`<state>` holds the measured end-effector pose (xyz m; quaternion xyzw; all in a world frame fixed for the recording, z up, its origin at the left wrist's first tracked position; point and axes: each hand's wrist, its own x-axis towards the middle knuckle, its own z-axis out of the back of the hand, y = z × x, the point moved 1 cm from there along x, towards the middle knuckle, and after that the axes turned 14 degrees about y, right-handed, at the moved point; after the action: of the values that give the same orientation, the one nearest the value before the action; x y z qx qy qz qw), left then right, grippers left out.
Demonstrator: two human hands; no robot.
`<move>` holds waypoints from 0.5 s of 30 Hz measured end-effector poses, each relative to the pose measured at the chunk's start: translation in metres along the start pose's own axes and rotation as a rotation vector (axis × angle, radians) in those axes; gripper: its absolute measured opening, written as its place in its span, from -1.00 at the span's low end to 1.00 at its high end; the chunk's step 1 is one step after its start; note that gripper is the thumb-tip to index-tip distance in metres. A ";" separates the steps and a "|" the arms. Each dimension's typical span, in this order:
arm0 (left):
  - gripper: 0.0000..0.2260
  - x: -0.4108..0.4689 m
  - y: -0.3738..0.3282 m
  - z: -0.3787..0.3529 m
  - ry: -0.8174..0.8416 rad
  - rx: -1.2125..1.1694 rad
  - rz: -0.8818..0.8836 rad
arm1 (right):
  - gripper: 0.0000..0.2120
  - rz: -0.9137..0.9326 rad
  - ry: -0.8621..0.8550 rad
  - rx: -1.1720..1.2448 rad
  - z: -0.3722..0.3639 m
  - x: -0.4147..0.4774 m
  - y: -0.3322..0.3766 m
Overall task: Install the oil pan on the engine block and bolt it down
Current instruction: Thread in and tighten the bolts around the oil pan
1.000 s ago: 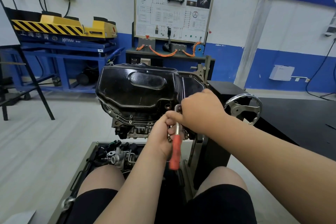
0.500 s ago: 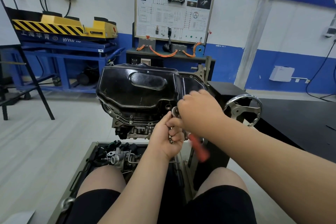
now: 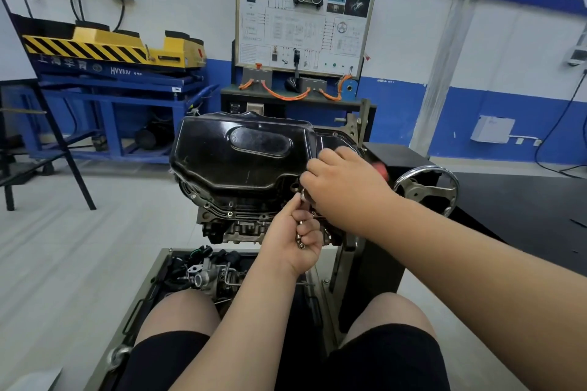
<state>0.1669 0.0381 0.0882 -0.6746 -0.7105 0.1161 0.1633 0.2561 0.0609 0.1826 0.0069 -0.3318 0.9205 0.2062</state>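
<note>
Pan (image 3: 241, 155) sits sump-up on the block (image 3: 235, 227), at 11 o'clock from both hands. Seating looks complete and bolt-down looks under way (judgement).

Right hand (image 3: 346, 190): clenched round the wrench (image 3: 381, 169). Most of the tool is hidden. A blurred red stretch of handle shows at the hand's 2 o'clock, and the metal head shows at its 8 o'clock, against the pan flange.

Left hand (image 3: 293, 238): lower fingers curled round spare bolts (image 3: 300, 243). Thumb and forefinger are raised to 12 o'clock, touching the wrench head. Cannot tell whether they pinch it or only steady it.

Key relation: the work point is the pan's 4 o'clock corner flange. It lies between the hands, at 12 o'clock from the left and 8 o'clock from the right. The wrench's long axis runs from there toward 2 o'clock, under the right palm. The left hand is nearer the head and the right hand has the lever end.

Handwheel (image 3: 425, 190) stands at 3 o'clock of the right hand, near the handle end, and could crowd a wide swing.

Bolts in hand imply more flange holes to fill. Holes along the pan's 7 o'clock edge look unfilled, but they are small and I am not certain.
</note>
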 end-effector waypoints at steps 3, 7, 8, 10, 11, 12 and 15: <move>-0.67 0.002 0.003 -0.002 -0.009 -0.012 0.011 | -0.72 0.010 0.019 0.038 0.002 0.000 -0.010; -0.66 0.002 -0.001 0.002 0.086 -0.010 0.017 | -0.61 -0.175 0.120 0.122 0.000 0.003 -0.003; -0.67 0.003 -0.002 0.002 0.085 0.010 0.023 | -0.52 -0.221 0.170 0.196 -0.001 0.003 -0.001; -0.65 0.003 -0.003 0.004 0.037 0.066 0.022 | -0.48 -0.243 0.207 0.240 -0.002 0.001 0.004; -0.62 0.003 -0.002 0.005 0.029 0.087 0.022 | -0.51 -0.203 0.183 0.189 -0.002 0.000 0.004; -0.60 0.003 -0.001 0.004 0.025 0.089 0.022 | -0.59 -0.127 0.117 0.129 -0.001 0.000 0.003; -0.64 0.003 0.003 0.004 -0.032 0.047 0.014 | -0.75 0.062 0.014 -0.016 -0.003 -0.004 0.000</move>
<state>0.1684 0.0414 0.0840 -0.6734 -0.7055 0.1448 0.1670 0.2601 0.0615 0.1796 -0.0115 -0.3380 0.9237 0.1799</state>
